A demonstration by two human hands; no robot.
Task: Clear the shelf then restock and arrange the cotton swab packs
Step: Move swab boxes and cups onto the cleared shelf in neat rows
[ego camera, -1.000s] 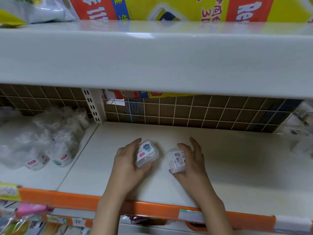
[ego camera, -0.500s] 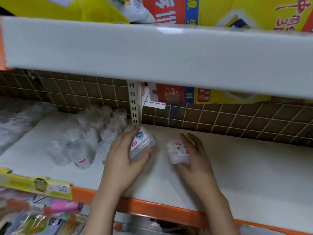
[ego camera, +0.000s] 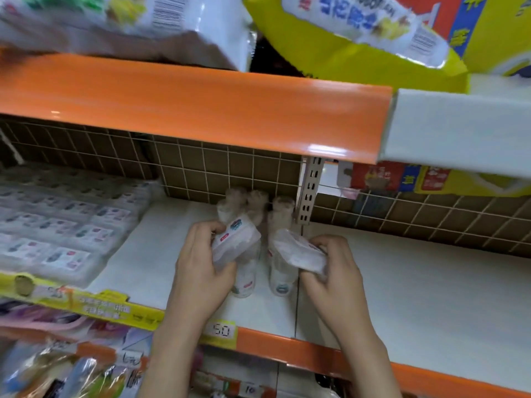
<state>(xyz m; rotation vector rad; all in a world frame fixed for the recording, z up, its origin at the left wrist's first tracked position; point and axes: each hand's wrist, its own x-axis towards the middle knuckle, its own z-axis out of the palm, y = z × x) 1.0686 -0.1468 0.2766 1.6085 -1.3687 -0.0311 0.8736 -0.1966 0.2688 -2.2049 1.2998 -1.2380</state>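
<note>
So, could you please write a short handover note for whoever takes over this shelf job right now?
Left hand: grips a clear swab pack with a red label, lifted above the shelf board.
Right hand: grips a second clear pack, also lifted.
Round swab tubs lie just under both hands beside the upright post; flat packs are stacked on the left.
Done: the bay right of the post is bare.
Left: set down both packs, then restock and line up the rest.

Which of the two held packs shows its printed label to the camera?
The pack in the left hand, pack: red and blue label faces up. The right hand's pack looks plain white.
</note>
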